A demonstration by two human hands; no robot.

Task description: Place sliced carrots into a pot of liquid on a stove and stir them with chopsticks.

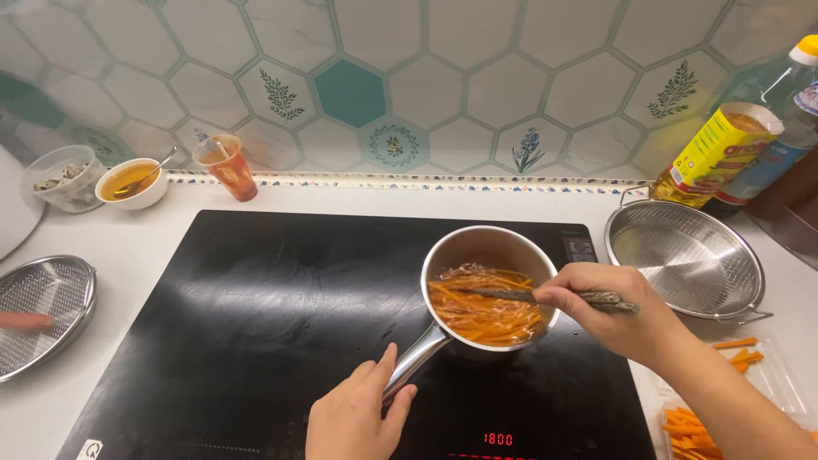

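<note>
A small steel saucepan [503,247] stands on the black induction hob [256,324], filled with orange carrot strips [486,317] in liquid. My left hand [354,417] grips the pan's long steel handle [417,359] at the front. My right hand [613,311] holds a pair of dark chopsticks [511,295], their tips down in the carrot strips.
A steel mesh strainer [690,255] sits right of the hob, with oil bottles [724,153] behind it. More carrot strips [694,426] lie on a clear tray at front right. Another mesh strainer [43,307] is at left; a bowl with spoon [132,181], a cup [228,168] and a plastic tub [64,175] stand at back left.
</note>
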